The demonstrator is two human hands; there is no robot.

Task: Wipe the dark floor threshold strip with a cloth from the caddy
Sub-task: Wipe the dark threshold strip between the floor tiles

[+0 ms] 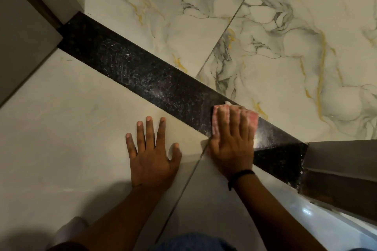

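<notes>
Both hands are down on the floor now. Her or his right hand point(231, 144) is lying flat, fingers straight and close together, pressing a pink-and-white checked cloth point(252, 117) onto the dark threshold strip point(142, 75). Only the cloth's far edge and one corner are peeking out past the fingertips; the rest is hiding under the palm. A thin black band point(241, 175) is circling that wrist.

The left hand point(152, 155) is resting just on the near side of the strip, on the plain pale tile point(61, 118), fingers spread wide and gripping nothing, palm bearing down on the floor. It is sitting apart from the right hand, with a thin grout line point(183, 185) running between the two.

The strip itself is cutting diagonally across the floor, speckled black stone, showing whitish dusty smears along its middle stretch beyond the cloth. At its far end it is meeting a grey door frame point(26, 32); at its other end, just past the right hand, it is butting against another grey frame piece point(336, 157) with a brown section below it.

On the far side of the strip, white marble-look tiles point(285, 36) with grey and gold veins are spreading away. On the near side, behind the forearms, a bit of blue fabric point(195, 240) is showing at the bottom edge. The caddy is not in sight.
</notes>
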